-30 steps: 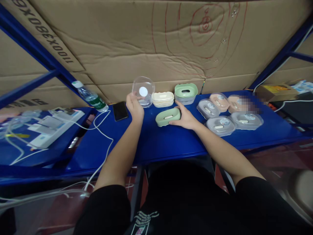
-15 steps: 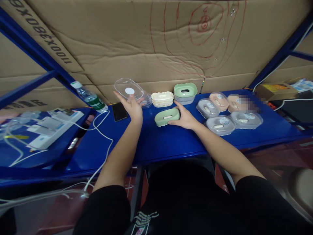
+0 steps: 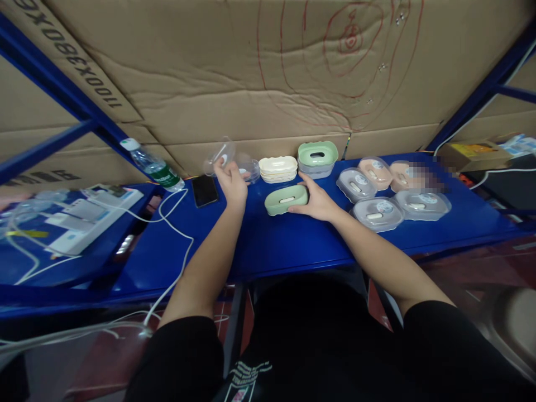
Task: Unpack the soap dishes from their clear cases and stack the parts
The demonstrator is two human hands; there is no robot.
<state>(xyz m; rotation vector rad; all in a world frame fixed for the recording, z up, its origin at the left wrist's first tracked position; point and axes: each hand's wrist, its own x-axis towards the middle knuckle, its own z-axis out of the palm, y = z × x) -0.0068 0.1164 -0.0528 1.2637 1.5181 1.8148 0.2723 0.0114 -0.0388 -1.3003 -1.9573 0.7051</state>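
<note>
My left hand (image 3: 233, 185) is closed on a clear plastic lid (image 3: 213, 161), held up on edge above the table and blurred by motion. A white round sticker shows on it. Just behind that hand lie more clear lids (image 3: 252, 165). My right hand (image 3: 317, 202) grips the right end of a light green soap box (image 3: 273, 202), thumb at the front and fingers behind. The box sits lidless on the blue table, with a small cream oblong piece (image 3: 287, 200) inside. Behind it stand nested cream trays (image 3: 278, 165) and a green box (image 3: 307, 149) stacked on grey ones (image 3: 318, 172).
Several lidded grey (image 3: 379, 219) and pink (image 3: 374, 169) boxes sit on the right of the table (image 3: 268, 251). To the left are a phone (image 3: 205, 191), a water bottle (image 3: 153, 167), a white cable (image 3: 190, 251) and a power strip (image 3: 94, 223). Cardboard (image 3: 201, 72) backs the table.
My left hand has turned and its fingers have curled in, tipping the clear lid from lying fairly flat to a steeper tilt. My right hand and the green soap box have stayed in place.
</note>
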